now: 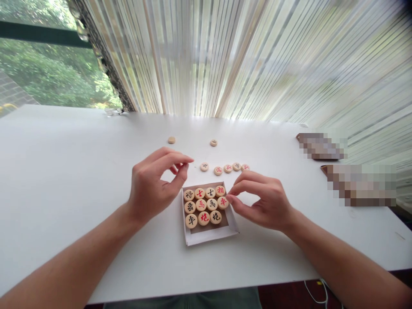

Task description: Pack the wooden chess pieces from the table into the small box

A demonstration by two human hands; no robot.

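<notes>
A shallow white box (pixel 212 236) holds several round wooden Chinese chess pieces in rows, with red or black characters. At the right end of its middle row, the thumb and a finger of my right hand (pixel 265 199) pinch the edge of a red-marked Chinese chess piece (pixel 222 202). My left hand (pixel 159 180) hovers by the box's upper left corner. Its thumb and forefinger come together in a pinch, and I see nothing between them. Beyond the box, a black-marked piece (pixel 204 167) lies to the right of my left fingertips.
Several loose pieces sit in a row behind the box, among them a red-marked one (pixel 218 171). Farther back are a blank-looking piece (pixel 171 140) and another piece (pixel 213 143). Two blurred-out objects lie at the right of the white table (pixel 64 180). A string curtain (pixel 199 56) hangs behind.
</notes>
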